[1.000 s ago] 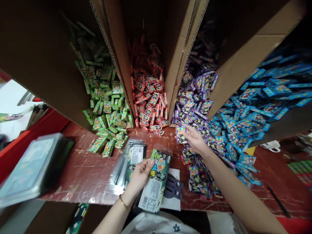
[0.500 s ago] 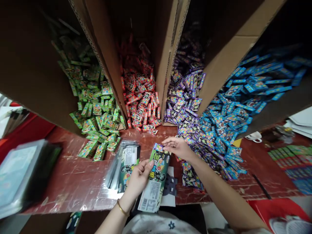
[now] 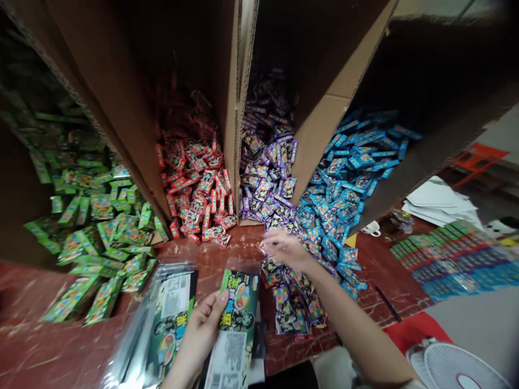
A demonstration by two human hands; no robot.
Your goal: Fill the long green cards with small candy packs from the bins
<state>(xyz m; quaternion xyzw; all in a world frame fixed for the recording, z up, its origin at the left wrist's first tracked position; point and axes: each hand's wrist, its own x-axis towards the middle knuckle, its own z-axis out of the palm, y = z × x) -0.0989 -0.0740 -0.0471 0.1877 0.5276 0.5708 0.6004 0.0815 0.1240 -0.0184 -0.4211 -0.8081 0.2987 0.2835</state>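
My left hand (image 3: 205, 324) grips the left edge of a dark green printed pouch (image 3: 237, 319), thumb on top. To its left lies a stack of similar printed pouches (image 3: 170, 308) in clear film. My right hand (image 3: 286, 249), smeared by motion, is over the near end of the purple packets (image 3: 263, 189); whether it holds anything cannot be made out. Blue packets (image 3: 344, 189) lie to the right of the purple ones. Red packets (image 3: 198, 183) and green packets (image 3: 105, 216) spill from cardboard boxes further left.
Tall cardboard dividers (image 3: 239, 108) stand between the packet heaps. At the right are a white cup (image 3: 371, 229), white sheets (image 3: 440, 202), rows of coloured packets (image 3: 450, 259), and a white fan (image 3: 462, 367) by the table's edge. A black stick (image 3: 388, 303) lies on the red table (image 3: 211, 253).
My right hand has left the pouch's top edge and moved right toward the purple packets. My left hand still holds the pouch. The view has turned to the right.
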